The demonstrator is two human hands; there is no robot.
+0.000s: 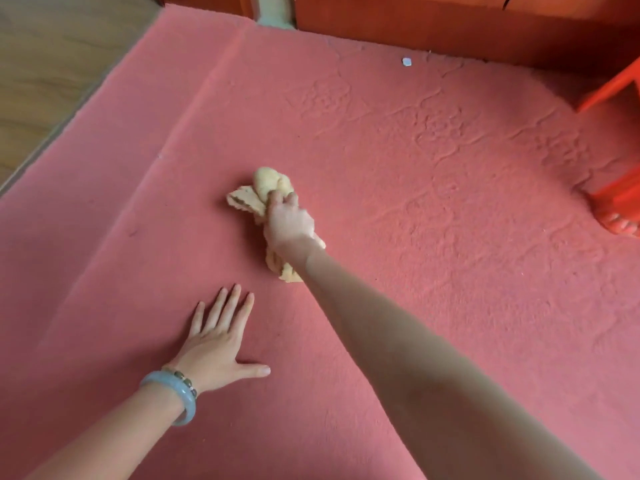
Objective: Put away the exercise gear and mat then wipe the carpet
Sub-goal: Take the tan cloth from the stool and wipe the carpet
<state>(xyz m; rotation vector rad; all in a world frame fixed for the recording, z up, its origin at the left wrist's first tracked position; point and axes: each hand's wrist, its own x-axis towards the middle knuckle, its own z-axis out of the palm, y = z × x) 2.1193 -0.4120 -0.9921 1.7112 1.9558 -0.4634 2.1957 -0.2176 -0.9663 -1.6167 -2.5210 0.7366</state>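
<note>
Near the middle of the red carpet (433,209), the right hand (289,225) clutches a bunched yellow cloth (268,188), pressing it down. It looks soft, light and floppy, best gripped mid-bundle. The left hand (218,344) lies spread flat on the carpet, bracing.

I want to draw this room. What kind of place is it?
Probably a room at home: a big pink carpet on a wooden floor, with reddish wooden furniture along the far edge. The right hand wipes with a yellow cloth.
</note>
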